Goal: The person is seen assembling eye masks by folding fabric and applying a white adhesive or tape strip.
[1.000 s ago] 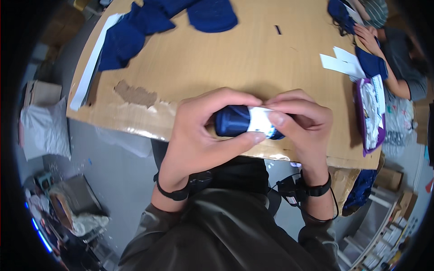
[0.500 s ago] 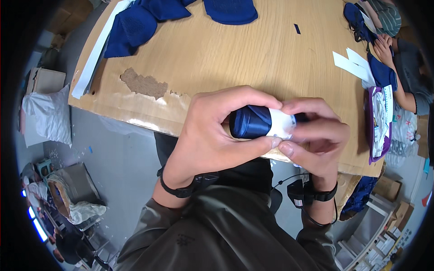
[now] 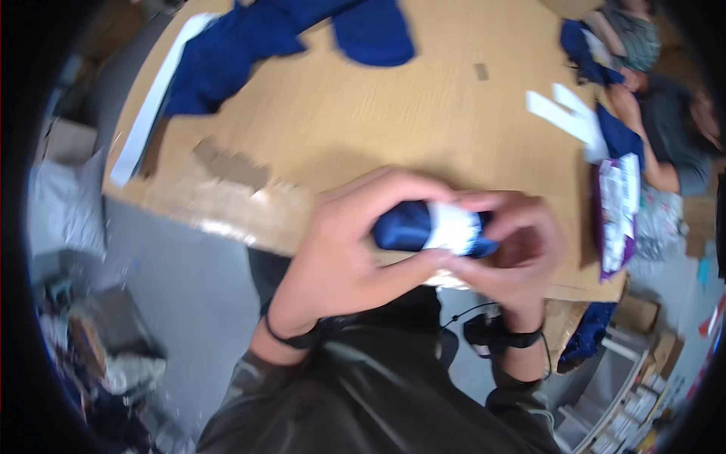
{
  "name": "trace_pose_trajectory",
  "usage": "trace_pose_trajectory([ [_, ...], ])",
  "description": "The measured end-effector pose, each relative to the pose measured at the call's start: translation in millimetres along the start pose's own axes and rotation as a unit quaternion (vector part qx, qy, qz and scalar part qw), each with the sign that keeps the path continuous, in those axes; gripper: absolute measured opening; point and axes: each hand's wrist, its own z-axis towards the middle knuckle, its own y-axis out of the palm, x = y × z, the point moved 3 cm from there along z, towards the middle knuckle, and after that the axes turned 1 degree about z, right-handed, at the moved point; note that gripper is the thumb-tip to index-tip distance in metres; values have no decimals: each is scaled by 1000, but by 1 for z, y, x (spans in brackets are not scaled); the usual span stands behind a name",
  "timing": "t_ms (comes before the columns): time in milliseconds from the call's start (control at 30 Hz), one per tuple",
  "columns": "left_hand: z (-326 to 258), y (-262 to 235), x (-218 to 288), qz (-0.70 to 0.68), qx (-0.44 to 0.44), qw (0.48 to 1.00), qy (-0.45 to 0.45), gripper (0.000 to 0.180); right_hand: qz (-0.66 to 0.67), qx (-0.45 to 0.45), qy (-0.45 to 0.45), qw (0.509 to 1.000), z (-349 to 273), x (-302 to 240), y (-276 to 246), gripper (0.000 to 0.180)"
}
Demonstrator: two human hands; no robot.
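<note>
Both hands hold a roll of shiny dark-blue cloth above the near edge of the table. A white paper band wraps around the middle of the roll. My left hand curves around the roll's left part, its thumb and fingertips at the band. Closed on the right part, my right hand has its thumb below and its fingers curled above. A bit of blue cloth shows between the band and those fingers. Motion blurs the fingertips.
Blue cloth pieces and a long white strip lie at the far left of the wooden table. White paper strips and a purple-edged pouch are at the right, where another person handles blue cloth.
The whole view has shifted a little, and the hands and roll sit slightly lower and further left in it. My right fingers curl more, and more blue cloth shows right of the band.
</note>
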Motion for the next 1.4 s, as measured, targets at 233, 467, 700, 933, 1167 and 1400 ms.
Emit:
trace_pose_trajectory([
  [233, -23, -13, 4, 36, 86, 993, -77, 37, 24, -48, 7, 999, 5, 6, 20, 33],
  [467, -15, -3, 3, 6, 65, 997, -46, 24, 15, -49, -17, 999, -6, 1, 14, 18],
  [700, -14, -5, 1, -5, 70, 997, -24, 22, 20, -47, -22, 998, -6, 5, 15, 10],
  [933, -15, -3, 5, -23, 72, 997, -35, 24, 25, -18, -23, 999, -6, 5, 16, 17],
  [1167, -15, -3, 7, -16, 72, 997, -22, 26, 8, -8, -39, 999, -6, 2, 15, 26],
  [1400, -14, -3, 5, -16, 76, 997, -28, 44, 61, 10, 43, 997, -8, 4, 18, 32],
])
